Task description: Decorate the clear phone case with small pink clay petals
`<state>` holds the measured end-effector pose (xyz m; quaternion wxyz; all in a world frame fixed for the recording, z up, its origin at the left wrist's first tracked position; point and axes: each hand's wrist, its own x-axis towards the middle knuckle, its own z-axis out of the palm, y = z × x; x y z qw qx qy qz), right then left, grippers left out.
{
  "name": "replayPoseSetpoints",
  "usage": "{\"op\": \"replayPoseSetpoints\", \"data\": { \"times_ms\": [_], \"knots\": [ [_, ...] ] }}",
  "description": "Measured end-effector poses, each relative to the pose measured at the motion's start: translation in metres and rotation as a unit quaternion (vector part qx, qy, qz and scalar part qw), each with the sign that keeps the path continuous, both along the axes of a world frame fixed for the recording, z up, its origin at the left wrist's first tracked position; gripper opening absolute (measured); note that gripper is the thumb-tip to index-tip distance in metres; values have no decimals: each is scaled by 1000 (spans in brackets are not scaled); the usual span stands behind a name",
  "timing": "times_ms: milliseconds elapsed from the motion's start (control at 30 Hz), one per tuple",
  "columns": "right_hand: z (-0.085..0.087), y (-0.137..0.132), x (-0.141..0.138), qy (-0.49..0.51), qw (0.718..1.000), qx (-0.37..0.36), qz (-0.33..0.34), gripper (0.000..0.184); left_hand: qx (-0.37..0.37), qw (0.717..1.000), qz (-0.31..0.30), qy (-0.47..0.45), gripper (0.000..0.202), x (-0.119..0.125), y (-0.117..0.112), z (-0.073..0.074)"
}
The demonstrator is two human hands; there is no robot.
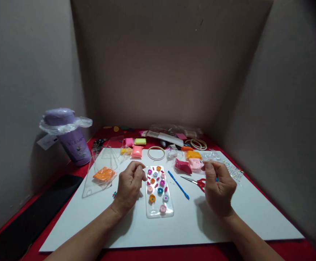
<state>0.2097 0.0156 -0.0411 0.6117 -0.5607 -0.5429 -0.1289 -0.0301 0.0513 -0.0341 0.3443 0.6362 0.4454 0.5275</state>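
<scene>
The red-covered bench [152,252] was cut off by the lower frame, and its far end was lost in shadow under jumbled wrappings. The white board [261,214] on it showed its front edge, though both forearms crossed that edge; open room lay at its right front corner and in the strip between the wrists. A black mat [35,214] ran out along the left, its near end dim. The purple tumbler [73,145] stood tilted in view near the left wall, its lettering partly legible, plastic hiding its neck. The right hand [219,186] was curled, thumb against forefinger, covering part of the red scissors [200,183]; I could not tell whether it pinched anything. The left hand [129,185] was likewise closed, fingertips at the upper left edge of the clear phone case [156,192], with any small thing between them too hard to make out. That case lay flat between the hands, decorated with flowers, its right side clear of the blue stick [179,185]. An orange packet [105,174] covered some of the transparent cases [91,189]. Beside the left wrist, a tiny teal piece [114,194] was indistinct
</scene>
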Motion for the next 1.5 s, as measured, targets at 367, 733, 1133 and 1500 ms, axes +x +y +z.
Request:
{"op": "replayPoseSetpoints", "data": {
  "times_ms": [367,733,1133,1500],
  "knots": [
    [54,-11,35,86,994,-51,45,22,30,999,-14,19,13,-2,1,2],
    [54,-41,67,-23,979,-203,-4,29,116,990,-24,73,25,-1,-1,4],
    [35,-43,61,-124,957,-263,15,32,272,917,-176,232,33,3,-19,-2],
    [31,-48,73,-159,954,-254,-20,32,242,925,-155,250,47,3,-21,0]
  ]
}}
